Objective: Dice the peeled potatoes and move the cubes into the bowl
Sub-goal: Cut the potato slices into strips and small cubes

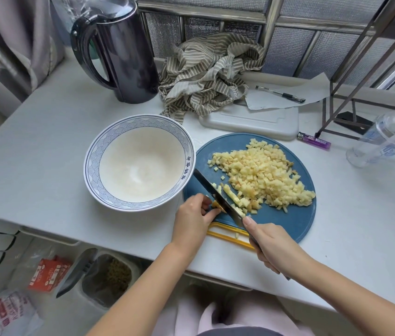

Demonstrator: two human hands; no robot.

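Observation:
A round blue cutting board (288, 221) with a yellow handle lies on the white table. A big pile of potato cubes (261, 173) covers its middle and right. At the board's near left edge, my left hand (194, 219) pinches a small last piece of potato (215, 204). My right hand (269, 246) grips the handle of a dark knife (215, 194), whose blade comes down on that piece, next to a few uncut strips (234, 197). A white bowl (109, 144) with a blue patterned rim stands empty just left of the board.
A dark kettle (118, 49) stands at the back left and a striped cloth (208, 71) behind the bowl. A white tray (249, 122), paper with a pen (280, 94), a purple lighter (314, 140) and a plastic cup (385, 139) lie to the right. A bin (104, 277) sits below the table.

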